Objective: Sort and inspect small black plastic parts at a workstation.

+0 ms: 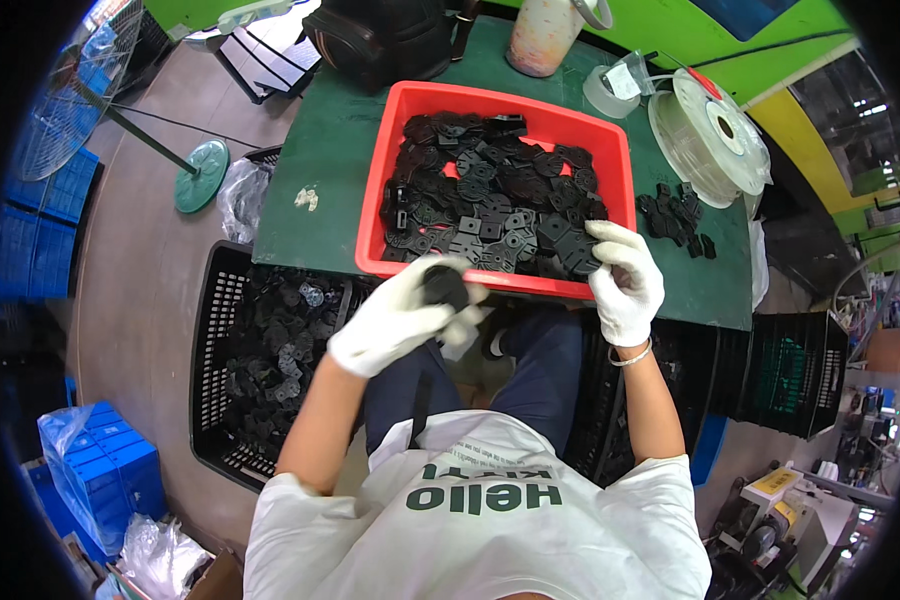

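My left hand [395,318], in a white glove, is closed round a black plastic part [445,287] just in front of the red tray's near wall. Some of its fingertips are blurred. The red tray [380,180] stands on the green table and holds a heap of black plastic parts [480,195]. At the tray's near right corner is my right hand [627,285], also white-gloved, with a bracelet on the wrist. Its fingers are bent and apart, with the tips over the tray's edge beside the black parts. I see nothing held in it.
Loose black parts [672,215] lie on the green table [310,160], right of the tray. Behind them are a spool of clear tubing [710,135] and a stained bucket [545,38]. A black bag [380,40] sits at the back. A black crate [210,350] of parts stands lower left.
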### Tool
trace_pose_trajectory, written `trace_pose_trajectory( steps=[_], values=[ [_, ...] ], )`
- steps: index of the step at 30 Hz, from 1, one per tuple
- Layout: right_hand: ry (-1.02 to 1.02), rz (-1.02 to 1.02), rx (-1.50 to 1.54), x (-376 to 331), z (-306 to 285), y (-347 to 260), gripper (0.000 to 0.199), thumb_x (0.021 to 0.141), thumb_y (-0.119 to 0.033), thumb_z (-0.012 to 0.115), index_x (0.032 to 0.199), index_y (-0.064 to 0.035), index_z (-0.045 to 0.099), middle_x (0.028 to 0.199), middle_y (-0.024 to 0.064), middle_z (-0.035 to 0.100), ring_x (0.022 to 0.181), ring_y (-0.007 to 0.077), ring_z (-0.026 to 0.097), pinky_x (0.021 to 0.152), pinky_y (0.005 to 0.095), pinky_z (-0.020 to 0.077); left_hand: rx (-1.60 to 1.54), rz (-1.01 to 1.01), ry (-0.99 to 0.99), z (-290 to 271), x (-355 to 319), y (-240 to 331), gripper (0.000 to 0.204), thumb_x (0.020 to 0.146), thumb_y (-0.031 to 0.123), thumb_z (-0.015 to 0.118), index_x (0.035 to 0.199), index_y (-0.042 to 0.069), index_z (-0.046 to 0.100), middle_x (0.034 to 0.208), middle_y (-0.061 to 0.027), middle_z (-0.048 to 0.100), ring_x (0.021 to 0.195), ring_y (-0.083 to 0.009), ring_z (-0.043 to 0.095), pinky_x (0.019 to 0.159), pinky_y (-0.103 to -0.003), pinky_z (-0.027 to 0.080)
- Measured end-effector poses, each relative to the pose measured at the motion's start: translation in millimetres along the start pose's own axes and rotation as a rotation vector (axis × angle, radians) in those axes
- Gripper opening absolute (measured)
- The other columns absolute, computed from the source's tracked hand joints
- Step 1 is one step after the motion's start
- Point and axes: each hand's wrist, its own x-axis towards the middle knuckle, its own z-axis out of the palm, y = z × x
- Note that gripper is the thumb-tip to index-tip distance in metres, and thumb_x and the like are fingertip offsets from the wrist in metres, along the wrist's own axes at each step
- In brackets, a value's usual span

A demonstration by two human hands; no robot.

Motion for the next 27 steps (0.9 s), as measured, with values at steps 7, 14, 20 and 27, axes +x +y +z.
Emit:
trace_pose_trajectory(
  steps=[7,14,20,27],
  values=[
    [-0.025,-0.108,-0.120,-22.3,-5.0,-9.5,0.030,0.067,0.015,0.059,0.090,-0.0028,0.064,0.110,0.0192,0.059,0.098,0.0278,0.061,0.084,0.0327,0.0498,0.272,-0.040,0.486,-118.7,-94.8,-33.4,0.046,0.082,0.003,0.061,0.124,0.000,0.043,0.110,-0.0103,0.055,0.096,-0.0202,0.059,0.078,-0.031,0.052],
    [-0.070,-0.116,0.026,-33.4,14.9,-10.0,0.026,0.069,0.012,0.063,0.090,-0.0040,0.065,0.107,0.0155,0.056,0.096,0.0252,0.060,0.081,0.0328,0.0503,1.190,0.013,1.035,-266.3,-190.0,-87.8,0.048,0.080,0.004,0.060,0.126,0.006,0.044,0.116,-0.0144,0.055,0.109,-0.0265,0.054,0.088,-0.038,0.046],
    [-0.227,0.087,0.128,-44.1,10.9,-29.4,0.021,0.071,0.009,0.060,0.087,-0.0031,0.066,0.104,0.0138,0.057,0.086,0.0195,0.060,0.074,0.0278,0.0486,0.996,0.257,0.897,-109.9,-101.9,-38.0,0.037,0.088,0.014,0.057,0.122,0.001,0.048,0.109,-0.0129,0.059,0.094,-0.0218,0.059,0.081,-0.031,0.048],
    [-0.317,0.190,0.287,-61.6,22.8,-25.4,0.018,0.073,0.005,0.057,0.087,-0.0022,0.066,0.101,0.0120,0.061,0.087,0.0189,0.060,0.076,0.0274,0.0477,0.103,-0.170,0.129,38.1,-20.3,-35.2,0.048,0.089,0.020,0.056,0.127,-0.003,0.039,0.104,-0.0164,0.057,0.082,-0.0225,0.064,0.070,-0.030,0.052]
  ],
)
